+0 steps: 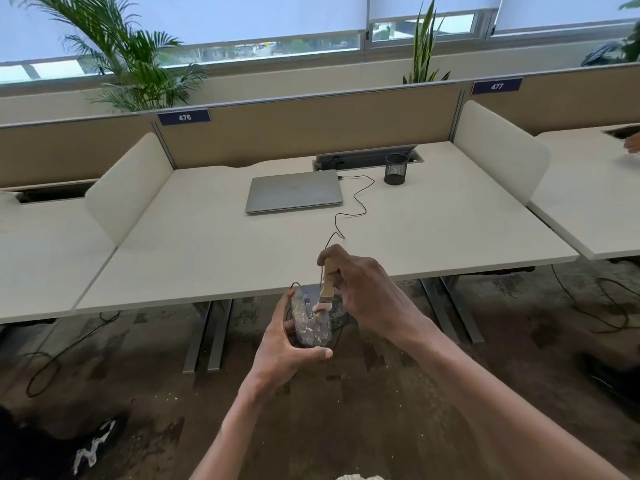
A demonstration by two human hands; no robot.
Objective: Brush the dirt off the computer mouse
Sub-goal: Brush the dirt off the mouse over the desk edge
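Observation:
A dark computer mouse [309, 322] speckled with pale dirt is held in front of the desk's near edge, over the floor. My left hand [287, 344] grips it from the left and underneath, thumb across its near end. My right hand [363, 289] holds a small brush with a wooden handle [329, 275]; its pale bristles [322, 307] touch the mouse's top right side. The mouse's black cable [353, 202] runs up over the desk to a closed grey laptop [294, 190].
The cream desk [207, 244] has side dividers and a tan back panel. A black mesh pen cup [395, 169] stands right of the laptop beside a cable hatch. Desk legs and loose cables are on the dark carpet below. Another person's hand shows at the far right edge [633, 143].

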